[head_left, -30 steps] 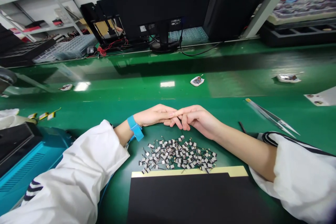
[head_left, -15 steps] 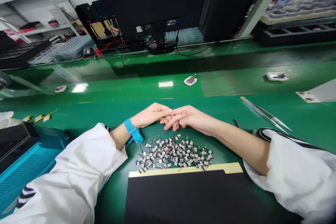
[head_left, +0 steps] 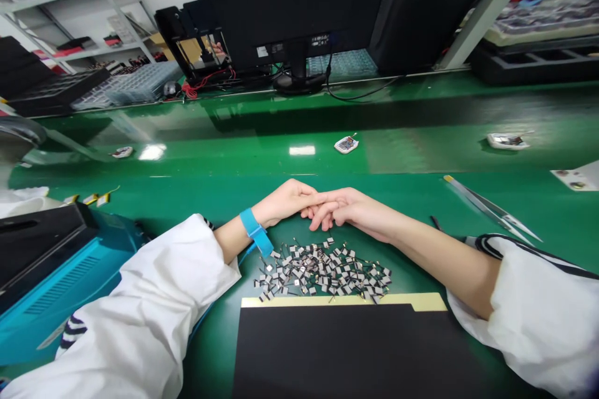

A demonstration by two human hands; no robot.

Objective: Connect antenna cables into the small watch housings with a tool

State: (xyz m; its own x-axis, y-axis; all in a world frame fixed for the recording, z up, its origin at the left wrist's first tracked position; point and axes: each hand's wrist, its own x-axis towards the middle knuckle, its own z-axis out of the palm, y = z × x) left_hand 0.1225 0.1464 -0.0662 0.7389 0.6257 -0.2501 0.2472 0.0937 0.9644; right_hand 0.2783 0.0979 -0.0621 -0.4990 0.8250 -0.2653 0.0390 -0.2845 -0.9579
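My left hand [head_left: 286, 201], with a blue wrist strap [head_left: 256, 232], meets my right hand [head_left: 350, 207] above the green table. The left thumb and fingers close around the fingertips of the right hand. Some right fingers are stretched out and others loosely bent, with gaps between them. No separate object shows in either hand, though the overlapping fingertips are partly hidden. Just below the hands lies a pile of small silvery parts with short dark leads [head_left: 322, 269]. A black sheet [head_left: 346, 349] with a yellow edge lies in front of the pile.
Tweezers [head_left: 491, 209] lie to the right. A teal and black box [head_left: 60, 274] stands at the left, near small yellow-ended parts [head_left: 103, 200]. Open white devices [head_left: 346, 144] sit on the farther green strip. Behind it stands a monitor [head_left: 294, 6].
The whole view has shifted, so most things appear slightly farther right. My hands stay joined, with only a slight shift of the fingers; the pile looks unchanged.
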